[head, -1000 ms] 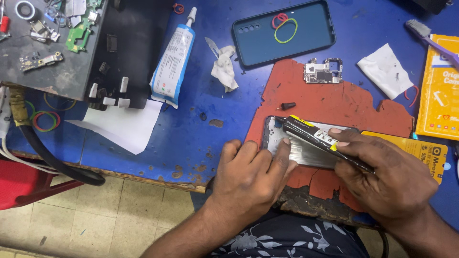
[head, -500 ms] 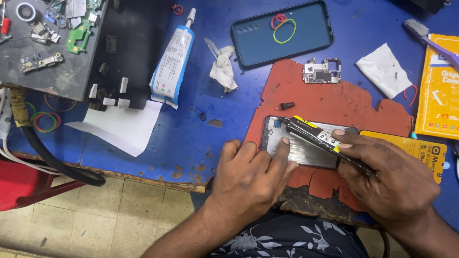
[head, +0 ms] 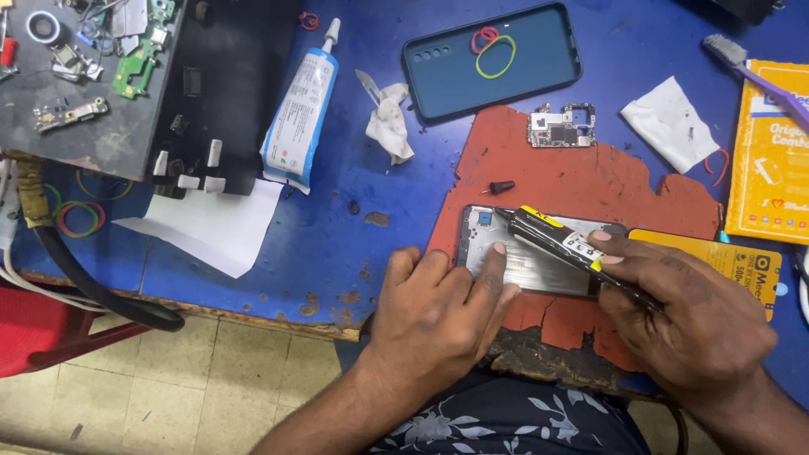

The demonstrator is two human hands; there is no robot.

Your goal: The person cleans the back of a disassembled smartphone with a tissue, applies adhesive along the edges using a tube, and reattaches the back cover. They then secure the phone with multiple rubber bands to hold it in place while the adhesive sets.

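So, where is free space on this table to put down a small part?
Bare blue table lies between the white paper, the glue tube and the red mat. The grey tray of parts is crowded.

Illumination is bright, even and diffuse, apparently from overhead; colours are saturated, most strongly on the blue table (head: 379,168). Shadows are short and soft; a faint one lies under the left hand (head: 438,316) and another beside the glue tube (head: 297,109). Mild glare appears on the metal phone frame (head: 531,265) and on the glossy tube; no area is blown out. Focus is sharp across the work surface; the tiled floor (head: 168,379) is slightly softer. No motion blur is visible; slight wide-angle stretching occurs toward the corners.
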